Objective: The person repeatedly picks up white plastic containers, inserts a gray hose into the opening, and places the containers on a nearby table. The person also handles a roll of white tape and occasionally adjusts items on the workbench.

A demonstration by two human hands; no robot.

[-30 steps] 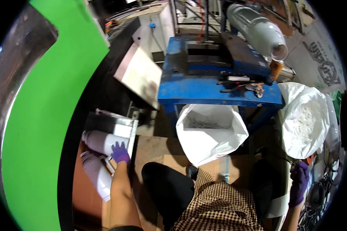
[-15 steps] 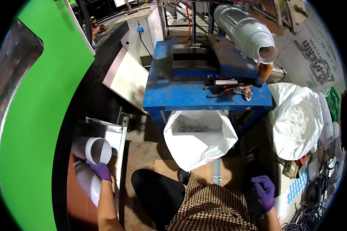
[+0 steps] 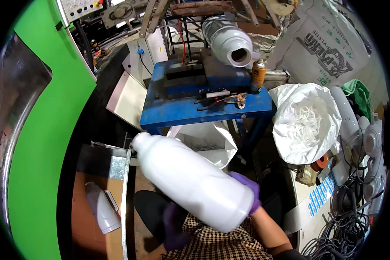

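A large white plastic bottle (image 3: 195,182) hangs slantwise in front of me above my lap. Its narrow neck points to the upper left, and its wide base is at the lower right. My right hand (image 3: 249,190), in a purple glove, is closed on the base from the right side; the bottle hides some of the fingers. My left hand (image 3: 174,225), also gloved in purple, is low by my lap, beneath the bottle and apart from it. Motion smears its fingers. A smaller white plastic jug with a handle (image 3: 100,208) lies in the cardboard-lined tray (image 3: 126,190) at the left.
Ahead stands a blue metal table (image 3: 182,115) with pliers (image 3: 212,103) and an orange spray can (image 3: 258,76). A white bag (image 3: 225,151) hangs beneath it, partly covered by the bottle. At right are a sack of white rings (image 3: 307,121) and tangled cables (image 3: 342,229). A green panel (image 3: 43,130) borders the left.
The white bottle has come from the left tray to in front of me, now in my right hand. My left hand has let go and moved right, toward my lap. The view has shifted.
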